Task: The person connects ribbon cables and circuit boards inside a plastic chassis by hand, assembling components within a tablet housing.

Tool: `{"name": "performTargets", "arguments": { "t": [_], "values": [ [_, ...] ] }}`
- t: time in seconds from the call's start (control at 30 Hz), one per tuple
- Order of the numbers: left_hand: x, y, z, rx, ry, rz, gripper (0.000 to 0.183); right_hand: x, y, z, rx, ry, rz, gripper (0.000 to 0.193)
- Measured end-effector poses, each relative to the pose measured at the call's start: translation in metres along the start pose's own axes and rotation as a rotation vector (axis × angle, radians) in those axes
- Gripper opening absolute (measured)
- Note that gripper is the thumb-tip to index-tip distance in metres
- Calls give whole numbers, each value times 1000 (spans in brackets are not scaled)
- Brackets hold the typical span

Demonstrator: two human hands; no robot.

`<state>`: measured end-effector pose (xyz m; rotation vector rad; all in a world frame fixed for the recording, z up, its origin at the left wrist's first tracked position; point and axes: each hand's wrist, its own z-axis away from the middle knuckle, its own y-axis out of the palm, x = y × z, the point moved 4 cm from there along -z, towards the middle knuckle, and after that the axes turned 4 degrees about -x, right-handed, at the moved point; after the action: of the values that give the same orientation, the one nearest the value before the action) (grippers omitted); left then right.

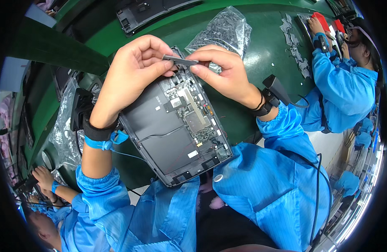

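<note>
The small dark strip [181, 61] is between the two hands, over the top end of the open flat device [155, 126]. The left hand [137, 67] pinches its left end, thumb and finger close together. The right hand [225, 71] pinches its right end the same way. Both arms reach up from below, and the hands point in toward each other.

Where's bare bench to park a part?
Widest: green table between the clear bag of dark pieces and the grey cut pieces, bar a white speck. Narrower: between the opened device and right wristband. Crowded: left, with crumpled clear plastic; and over the device's far end, where left hand and right hand hold a dark strip.
</note>
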<state>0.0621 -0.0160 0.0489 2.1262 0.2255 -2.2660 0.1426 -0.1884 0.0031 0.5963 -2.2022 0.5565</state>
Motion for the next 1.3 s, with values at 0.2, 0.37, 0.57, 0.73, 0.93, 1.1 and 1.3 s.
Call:
{"name": "performTargets", "arguments": {
  "t": [0.2,0.37,0.57,0.73,0.93,1.1,1.3],
  "values": [
    [-3,-4,-5,131,58,-22,14,15,6,6,-23,-569,339,29],
    [8,-3,-10,232,50,59,11,19,10,5,-60,-696,356,27],
    [1,1,-1,28,-89,-63,37,-7,6,0,-134,118,46,10],
    [-9,11,20,116,51,-168,44,-23,17,0,-12,598,-614,23],
    [-19,11,20,-52,403,-644,20,-18,18,2,-35,627,-699,19],
    [-24,11,12,-184,360,-696,14,-18,5,0,-166,279,-182,15],
    [2,2,4,-167,-116,-243,25,8,-1,0,-76,-336,267,21]
  ]
}}
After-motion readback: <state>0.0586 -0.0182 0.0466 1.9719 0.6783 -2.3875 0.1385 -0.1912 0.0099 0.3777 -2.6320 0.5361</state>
